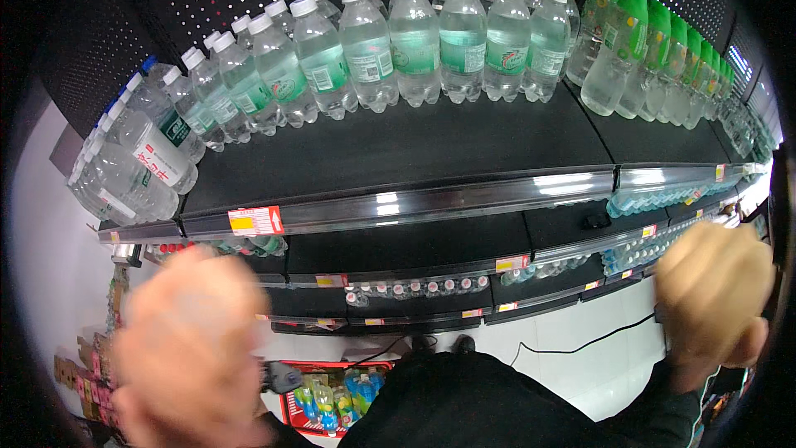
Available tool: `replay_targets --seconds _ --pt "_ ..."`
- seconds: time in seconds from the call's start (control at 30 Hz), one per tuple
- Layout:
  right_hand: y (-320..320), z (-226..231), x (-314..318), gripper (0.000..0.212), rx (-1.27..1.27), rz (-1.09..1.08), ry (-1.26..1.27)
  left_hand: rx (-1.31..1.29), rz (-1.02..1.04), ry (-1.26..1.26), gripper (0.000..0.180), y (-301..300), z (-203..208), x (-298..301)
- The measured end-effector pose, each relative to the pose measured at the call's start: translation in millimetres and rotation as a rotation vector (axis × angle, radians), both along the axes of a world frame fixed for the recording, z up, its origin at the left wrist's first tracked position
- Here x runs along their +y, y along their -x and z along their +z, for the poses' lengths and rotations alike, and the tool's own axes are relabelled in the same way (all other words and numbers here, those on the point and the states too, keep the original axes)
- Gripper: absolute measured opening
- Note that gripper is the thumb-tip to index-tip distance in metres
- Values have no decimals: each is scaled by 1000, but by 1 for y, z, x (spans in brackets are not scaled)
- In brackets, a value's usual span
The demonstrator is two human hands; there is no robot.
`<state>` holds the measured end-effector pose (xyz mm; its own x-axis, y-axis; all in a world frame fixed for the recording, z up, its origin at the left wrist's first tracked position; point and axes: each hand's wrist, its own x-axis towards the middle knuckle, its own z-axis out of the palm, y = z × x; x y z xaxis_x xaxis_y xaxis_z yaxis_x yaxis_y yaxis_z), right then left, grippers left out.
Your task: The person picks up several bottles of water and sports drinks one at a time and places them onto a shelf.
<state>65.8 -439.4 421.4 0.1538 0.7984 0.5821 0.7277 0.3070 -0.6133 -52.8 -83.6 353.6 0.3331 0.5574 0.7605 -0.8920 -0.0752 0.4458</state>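
My left hand (195, 340) is raised at the lower left, in front of the lower shelves and smeared by motion. My right hand (713, 294) is at the right, near the shelf edges, rounded in outline and also blurred. Neither hand visibly holds a bottle, but blur hides the fingers. On the top shelf (398, 153) stand rows of clear bottles (414, 41) with white caps and green labels. Larger clear bottles (137, 166) fill its left end. Green-topped bottles (618, 54) line its right end.
Lower shelves (398, 245) hold more bottles, including white-capped ones (414, 288). A red basket (286, 402) with blue and yellow-green bottles sits on the floor (564, 344). A black cable (589, 348) crosses the floor. Price tags (255, 221) line the shelf edges.
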Motion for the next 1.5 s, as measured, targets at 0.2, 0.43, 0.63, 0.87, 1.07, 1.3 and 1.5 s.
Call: replay_targets --seconds 0.2,0.43,0.63,0.87,1.07,1.3,1.5 --pt "40 -53 17 52 691 275 -37 52 -682 -175 35 -5 -1 -60" --pt "4 -26 16 44 555 528 -25 49 -997 -196 28 -5 25 -54" --pt "-2 -2 17 38 583 661 -16 146 -1087 -271 29 5 55 -35" --pt "-45 -28 23 30 523 307 -241 -9 -704 -119 51 -35 18 -28" --pt "-126 -26 44 56 138 -812 160 186 -511 -396 54 -57 -21 -50" --pt "-210 -32 60 83 156 -977 325 -67 -869 -362 17 -42 10 -99" --pt "-251 -52 57 91 77 -1037 329 67 -912 -145 12 12 42 -135"
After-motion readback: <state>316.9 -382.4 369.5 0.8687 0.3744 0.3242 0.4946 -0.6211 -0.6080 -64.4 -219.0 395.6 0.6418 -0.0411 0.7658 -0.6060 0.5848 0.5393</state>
